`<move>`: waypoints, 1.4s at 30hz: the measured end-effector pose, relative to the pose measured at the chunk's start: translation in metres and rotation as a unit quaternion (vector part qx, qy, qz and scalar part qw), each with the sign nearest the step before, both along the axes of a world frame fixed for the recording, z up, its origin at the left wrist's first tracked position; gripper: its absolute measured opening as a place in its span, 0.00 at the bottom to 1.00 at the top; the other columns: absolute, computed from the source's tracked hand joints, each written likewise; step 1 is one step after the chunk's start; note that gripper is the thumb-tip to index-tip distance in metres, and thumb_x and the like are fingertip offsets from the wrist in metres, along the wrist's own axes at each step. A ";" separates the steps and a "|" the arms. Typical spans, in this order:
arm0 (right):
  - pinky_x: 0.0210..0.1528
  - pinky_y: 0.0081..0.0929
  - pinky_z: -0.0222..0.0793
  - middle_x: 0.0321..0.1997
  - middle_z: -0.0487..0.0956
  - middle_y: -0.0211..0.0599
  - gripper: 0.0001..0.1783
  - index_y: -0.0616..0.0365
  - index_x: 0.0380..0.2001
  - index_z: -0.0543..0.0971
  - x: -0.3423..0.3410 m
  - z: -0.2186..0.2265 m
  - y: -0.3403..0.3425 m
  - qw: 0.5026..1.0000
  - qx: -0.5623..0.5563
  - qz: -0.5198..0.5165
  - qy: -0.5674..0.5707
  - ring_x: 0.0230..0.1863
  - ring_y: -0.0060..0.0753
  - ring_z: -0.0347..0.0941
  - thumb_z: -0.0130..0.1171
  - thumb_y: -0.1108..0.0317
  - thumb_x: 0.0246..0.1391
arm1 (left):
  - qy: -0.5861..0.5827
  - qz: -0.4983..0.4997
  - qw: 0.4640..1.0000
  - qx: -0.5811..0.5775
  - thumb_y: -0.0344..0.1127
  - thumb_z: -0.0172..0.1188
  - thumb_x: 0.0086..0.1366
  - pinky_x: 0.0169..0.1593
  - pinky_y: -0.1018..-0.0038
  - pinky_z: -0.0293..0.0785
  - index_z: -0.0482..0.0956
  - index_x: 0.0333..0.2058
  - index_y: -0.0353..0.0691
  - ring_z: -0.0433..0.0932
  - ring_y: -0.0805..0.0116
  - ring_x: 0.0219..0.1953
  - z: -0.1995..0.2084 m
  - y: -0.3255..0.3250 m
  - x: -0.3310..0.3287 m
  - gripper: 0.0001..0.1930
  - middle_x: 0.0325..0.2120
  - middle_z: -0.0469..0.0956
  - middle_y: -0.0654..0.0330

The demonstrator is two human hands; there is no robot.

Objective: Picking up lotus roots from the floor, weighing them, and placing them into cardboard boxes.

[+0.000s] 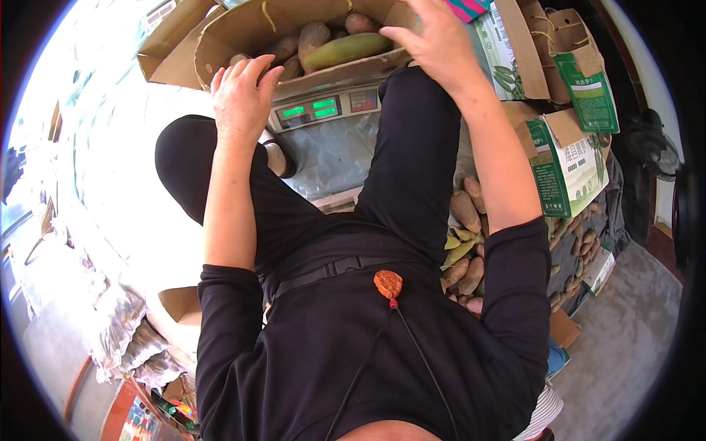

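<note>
A brown cardboard box [243, 33] full of sweet potatoes [346, 48] sits on an electronic scale [323, 110] with green lit displays. My left hand [241, 95] rests on the box's near left edge, fingers curled over the rim. At the box's near right corner lies my right hand [434, 40], fingers spread against the cardboard. Both forearms reach forward over my black-trousered knees. One long greenish-yellow tuber lies on top of the pile.
More sweet potatoes [465, 242] lie heaped on the ground to my right. Green-and-white printed cartons [570, 158] and paper bags [581, 70] stand at the right. Another open cardboard box [180, 305] and plastic bags sit at lower left. Bright floor glare fills the left.
</note>
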State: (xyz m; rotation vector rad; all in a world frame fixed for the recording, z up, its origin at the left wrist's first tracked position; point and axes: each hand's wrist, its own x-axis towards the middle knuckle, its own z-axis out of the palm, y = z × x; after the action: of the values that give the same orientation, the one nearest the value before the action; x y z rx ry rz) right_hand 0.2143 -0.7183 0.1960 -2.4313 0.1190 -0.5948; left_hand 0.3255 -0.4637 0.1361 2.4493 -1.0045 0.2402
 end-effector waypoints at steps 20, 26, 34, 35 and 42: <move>0.50 0.26 0.67 0.45 0.77 0.38 0.19 0.60 0.46 0.76 -0.124 -0.083 -0.077 0.948 0.218 -0.224 0.054 0.48 0.29 0.72 0.61 0.71 0.48 | 0.017 0.027 0.987 -0.155 0.37 0.56 0.62 0.46 0.68 0.67 0.80 0.35 0.42 0.75 0.60 0.35 -0.002 0.004 0.005 0.08 0.29 0.79 0.60; 0.48 0.25 0.68 0.44 0.78 0.39 0.19 0.60 0.44 0.76 -0.093 -0.065 -0.077 0.954 0.210 -0.201 0.076 0.46 0.29 0.73 0.62 0.67 0.48 | 0.061 0.038 0.981 -0.181 0.35 0.56 0.62 0.42 0.71 0.70 0.80 0.37 0.41 0.75 0.63 0.35 0.016 0.004 0.006 0.08 0.29 0.79 0.58; 0.43 0.29 0.70 0.36 0.80 0.42 0.24 0.61 0.38 0.79 -0.017 -0.050 -0.093 0.968 0.125 -0.122 0.178 0.39 0.35 0.76 0.61 0.50 0.47 | 0.221 0.099 0.960 -0.140 0.38 0.56 0.64 0.50 0.75 0.68 0.76 0.46 0.37 0.75 0.72 0.45 0.065 0.030 0.057 0.15 0.40 0.78 0.59; 0.43 0.29 0.70 0.36 0.80 0.42 0.24 0.61 0.38 0.79 -0.010 -0.049 -0.097 0.970 0.120 -0.118 0.173 0.39 0.35 0.76 0.61 0.50 0.47 | 0.196 0.124 0.967 -0.106 0.39 0.57 0.63 0.48 0.74 0.69 0.76 0.45 0.37 0.75 0.71 0.43 0.063 0.034 0.070 0.15 0.40 0.78 0.58; 0.38 0.39 0.70 0.29 0.79 0.51 0.29 0.63 0.27 0.80 0.048 -0.064 -0.109 0.898 -0.034 -0.146 0.413 0.33 0.49 0.76 0.58 0.43 0.43 | 0.277 0.090 0.942 0.167 0.54 0.60 0.56 0.38 0.67 0.73 0.78 0.29 0.28 0.78 0.60 0.29 -0.002 0.063 0.145 0.26 0.22 0.78 0.50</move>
State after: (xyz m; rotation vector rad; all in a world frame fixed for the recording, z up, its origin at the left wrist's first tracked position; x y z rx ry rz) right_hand 0.2619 -0.8276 0.1324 -2.5891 0.8301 0.3664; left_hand 0.4706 -0.4004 0.1339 2.6709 -0.6069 -0.5818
